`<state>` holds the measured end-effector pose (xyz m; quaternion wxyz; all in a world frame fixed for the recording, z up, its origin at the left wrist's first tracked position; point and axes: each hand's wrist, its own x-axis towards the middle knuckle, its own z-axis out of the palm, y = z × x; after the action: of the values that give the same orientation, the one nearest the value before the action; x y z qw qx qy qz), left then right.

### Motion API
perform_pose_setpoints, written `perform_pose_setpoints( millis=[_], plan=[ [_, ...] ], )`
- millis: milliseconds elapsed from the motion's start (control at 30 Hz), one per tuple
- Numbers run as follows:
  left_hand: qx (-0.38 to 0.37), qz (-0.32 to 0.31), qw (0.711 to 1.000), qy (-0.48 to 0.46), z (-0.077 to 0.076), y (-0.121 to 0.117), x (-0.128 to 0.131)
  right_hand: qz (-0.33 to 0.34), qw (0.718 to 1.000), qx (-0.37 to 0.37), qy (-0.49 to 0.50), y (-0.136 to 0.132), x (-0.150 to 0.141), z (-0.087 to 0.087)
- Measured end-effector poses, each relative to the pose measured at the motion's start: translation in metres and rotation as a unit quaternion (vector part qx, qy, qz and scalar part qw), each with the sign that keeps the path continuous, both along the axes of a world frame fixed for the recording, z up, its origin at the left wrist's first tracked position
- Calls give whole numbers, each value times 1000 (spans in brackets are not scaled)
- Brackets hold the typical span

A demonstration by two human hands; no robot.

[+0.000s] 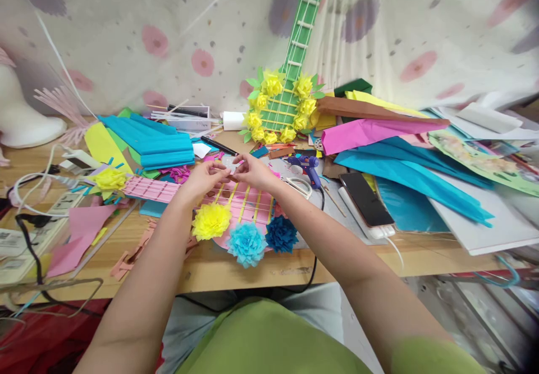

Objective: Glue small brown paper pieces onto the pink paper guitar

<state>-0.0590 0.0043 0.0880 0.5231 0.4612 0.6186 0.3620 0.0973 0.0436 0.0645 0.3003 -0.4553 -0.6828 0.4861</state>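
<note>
A pink paper guitar (236,203) lies flat on the wooden table (236,267), with yellow strings across its body. A yellow paper flower (211,220), a light blue one (247,243) and a dark blue one (281,233) sit along its near edge. My left hand (205,178) and my right hand (251,170) meet above the guitar's body, fingertips pinched together on a small pale piece I cannot make out. Another yellow flower (110,179) sits by the guitar's neck at the left.
A green paper guitar (290,82) ringed with yellow flowers leans against the curtain. Blue folded paper (155,141), pink and blue sheets (379,138), a blue glue gun (309,166), scissors (300,186), a phone (365,199) and a power strip with cables (29,228) crowd the table.
</note>
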Motion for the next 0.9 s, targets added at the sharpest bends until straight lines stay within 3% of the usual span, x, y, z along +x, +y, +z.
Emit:
perform_pose_setpoints(
  millis=[267, 700, 900],
  plan=[
    [13, -58, 998, 11, 7, 7, 2, -15, 1000, -1, -4, 1, 8, 10],
    [34, -123, 991, 36, 10, 14, 3, -13, 1000, 3, 10, 4, 10, 4],
    [2, -78, 997, 21, 17, 14, 7, -10, 1000, 9, -2, 3, 9, 13]
  ],
)
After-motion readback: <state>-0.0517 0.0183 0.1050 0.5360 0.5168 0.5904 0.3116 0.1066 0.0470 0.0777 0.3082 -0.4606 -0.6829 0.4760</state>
